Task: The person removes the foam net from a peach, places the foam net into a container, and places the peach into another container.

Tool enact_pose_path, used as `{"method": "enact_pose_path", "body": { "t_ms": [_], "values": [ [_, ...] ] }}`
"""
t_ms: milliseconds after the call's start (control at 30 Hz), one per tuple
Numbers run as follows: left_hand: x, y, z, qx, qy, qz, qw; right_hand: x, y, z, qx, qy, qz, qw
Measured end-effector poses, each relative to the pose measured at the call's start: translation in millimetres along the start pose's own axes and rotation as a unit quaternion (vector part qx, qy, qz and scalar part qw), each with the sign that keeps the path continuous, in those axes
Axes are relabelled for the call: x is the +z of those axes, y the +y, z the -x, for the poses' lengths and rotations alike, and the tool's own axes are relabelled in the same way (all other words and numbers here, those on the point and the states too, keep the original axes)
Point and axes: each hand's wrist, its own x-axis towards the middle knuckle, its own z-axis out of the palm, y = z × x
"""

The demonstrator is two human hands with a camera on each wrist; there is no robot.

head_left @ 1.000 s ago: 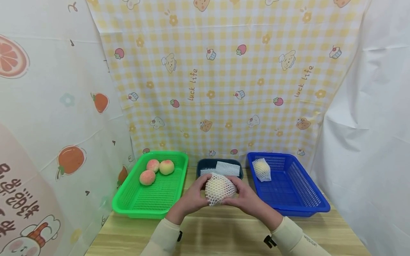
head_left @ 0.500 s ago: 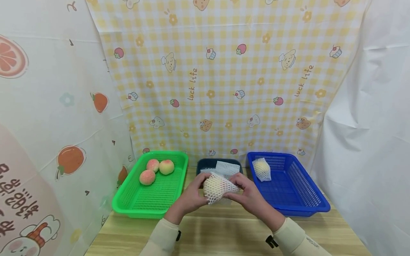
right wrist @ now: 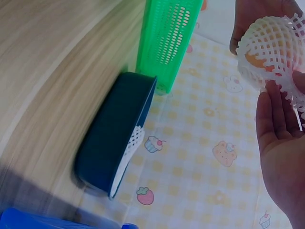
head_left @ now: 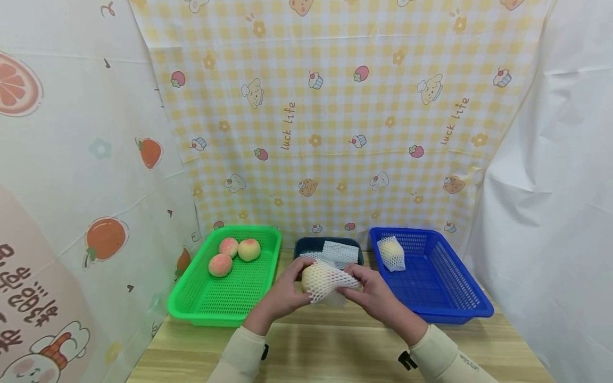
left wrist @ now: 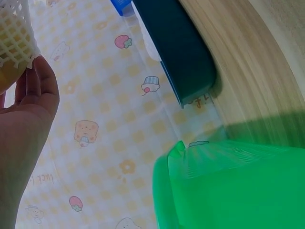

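Observation:
Above the table, in the head view, my left hand (head_left: pixel 286 291) grips a pale yellow peach (head_left: pixel 305 279) by its left side. A white foam net sleeve (head_left: pixel 328 281) covers most of that fruit and stretches off to the right. My right hand (head_left: pixel 375 293) pinches the loose right end of the sleeve between thumb and fingers. The peach's left side shows bare, and in the left wrist view part of the peach (left wrist: pixel 10 74) sticks out below the mesh. In the right wrist view the net (right wrist: pixel 271 40) wraps the fruit between both hands.
A green basket (head_left: pixel 225 318) with three peaches (head_left: pixel 220 265) stands left. Behind the hands is a dark teal tray (head_left: pixel 311 245) holding flat foam nets (head_left: pixel 341 251). A blue basket (head_left: pixel 431 290) at right holds one netted peach (head_left: pixel 391 253). A patterned cloth hangs behind.
My right hand has drawn the sleeve's end a little to the right, stretching it into a point. More of the peach's left side is bare. Baskets and tray are unchanged.

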Motion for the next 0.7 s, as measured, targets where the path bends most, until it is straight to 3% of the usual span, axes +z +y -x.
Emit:
{"method": "enact_pose_path", "body": {
  "t_ms": [233, 533, 700],
  "values": [
    [-3.0, 1.5, 0.2, -0.011, 0.013, 0.015, 0.9997, -4.2, 2.2, 3.0, 0.032, -0.02, 0.009, 0.9993],
    [-5.9, 5.7, 1.9, -0.017, 0.012, 0.047, 0.9987, -9.9, 2.4, 4.2, 0.079, -0.079, -0.004, 0.9938],
    [-6.2, 5.5, 2.1, -0.01, 0.005, 0.05, 0.9987, -11.8, -1.7, 0.7, 0.087, -0.112, 0.03, 0.9894]
  ]
}}
